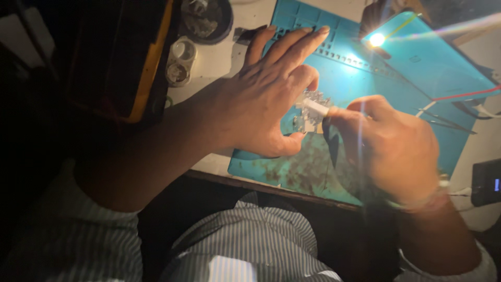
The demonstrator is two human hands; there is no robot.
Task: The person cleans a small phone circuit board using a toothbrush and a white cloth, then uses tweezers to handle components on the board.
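Looking down from the head camera, I see the left hand (266, 89) lying flat and spread on a teal work mat (365, 89), with its fingers long toward 1 o'clock. The thumb and the bent forefinger seem to press a small pale part (312, 107), maybe a little circuit piece, so that it does not slide; it lies on the mat at the centre of the view. The right hand (389, 149) comes in from 4 o'clock, closed around a thin white stick-like tool (315, 107), whose tip touches the part. This pinch near the tip probably gives fine control. A bright lamp (377, 39) at 1 o'clock shines on the mat, likely to light the small work. Thin tweezers (446, 121) rest at 3 o'clock, near the right hand. Two small round pots (180, 62) stand at 10 o'clock, beside a dark box with a yellow edge (122, 57).
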